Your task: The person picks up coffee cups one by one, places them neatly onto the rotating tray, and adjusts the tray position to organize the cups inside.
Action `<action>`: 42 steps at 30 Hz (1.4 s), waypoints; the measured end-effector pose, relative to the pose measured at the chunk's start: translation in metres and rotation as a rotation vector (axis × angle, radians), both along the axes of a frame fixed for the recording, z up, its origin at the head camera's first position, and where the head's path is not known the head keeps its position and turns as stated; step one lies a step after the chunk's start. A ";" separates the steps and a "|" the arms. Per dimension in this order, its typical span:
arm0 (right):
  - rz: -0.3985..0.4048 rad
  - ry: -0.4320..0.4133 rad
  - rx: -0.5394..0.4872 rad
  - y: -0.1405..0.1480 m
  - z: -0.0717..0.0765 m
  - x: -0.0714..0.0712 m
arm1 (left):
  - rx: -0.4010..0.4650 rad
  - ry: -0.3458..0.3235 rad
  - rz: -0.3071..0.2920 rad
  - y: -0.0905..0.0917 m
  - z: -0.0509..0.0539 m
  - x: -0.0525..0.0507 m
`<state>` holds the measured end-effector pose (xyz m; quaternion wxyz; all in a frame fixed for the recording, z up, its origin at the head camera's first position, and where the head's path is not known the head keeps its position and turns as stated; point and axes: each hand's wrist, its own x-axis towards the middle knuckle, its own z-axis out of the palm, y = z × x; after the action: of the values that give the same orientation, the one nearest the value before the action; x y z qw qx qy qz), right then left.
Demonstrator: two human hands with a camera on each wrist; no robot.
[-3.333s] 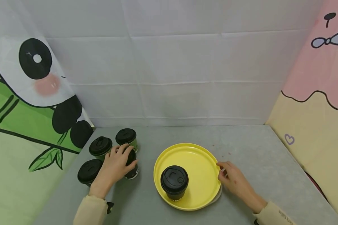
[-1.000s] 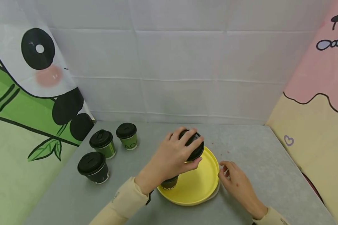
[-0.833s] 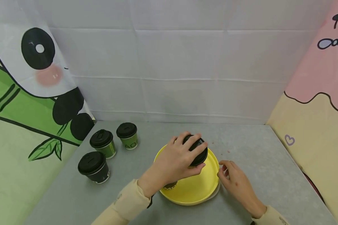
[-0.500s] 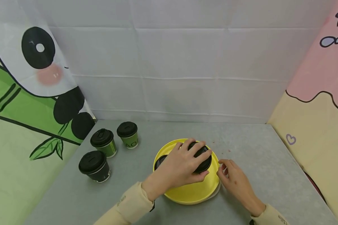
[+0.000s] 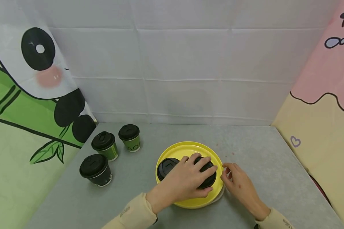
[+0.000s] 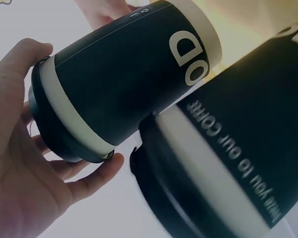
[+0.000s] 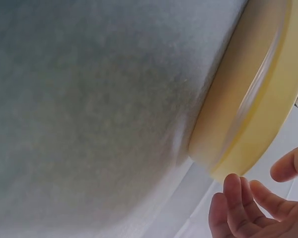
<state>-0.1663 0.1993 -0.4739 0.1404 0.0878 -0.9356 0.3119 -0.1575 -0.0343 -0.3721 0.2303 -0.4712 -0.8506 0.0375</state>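
Note:
My left hand (image 5: 186, 175) grips a dark paper coffee cup by its black lid (image 5: 207, 179) from above, over the right part of a round yellow plate (image 5: 189, 145). In the left wrist view, fingers and thumb surround the lid of this cup (image 6: 124, 74), and its pale base is by the yellow surface. A second dark lidded cup (image 5: 166, 166) stands on the plate's left side, partly behind the hand. My right hand (image 5: 240, 187) is at the plate's right rim, fingers loosely bent. In the right wrist view its fingertips (image 7: 232, 183) are close to the rim; contact is unclear.
On the grey table (image 5: 255, 149), three more lidded cups stand at the left: a dark one (image 5: 96, 171), a green one (image 5: 105, 146) and another green one (image 5: 129, 138). A pale base shows under the plate's right edge. Cloth curtains (image 5: 175, 73) enclose the back and sides.
My left hand has carried the dark cup from the group at left to above the plate, then lowered it and moved slightly toward me. The right hand has hardly moved.

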 end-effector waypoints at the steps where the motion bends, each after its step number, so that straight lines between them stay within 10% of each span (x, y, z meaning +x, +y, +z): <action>1: 0.000 -0.004 -0.001 0.000 0.000 0.000 | -0.014 -0.001 -0.001 0.000 -0.001 0.001; 42: 0.034 0.007 0.030 0.001 0.001 -0.028 | -0.006 0.011 0.005 -0.012 -0.035 0.015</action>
<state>-0.1942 0.2006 -0.4733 0.1369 0.1067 -0.9381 0.2997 -0.1426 -0.0465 -0.4074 0.2335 -0.4697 -0.8503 0.0433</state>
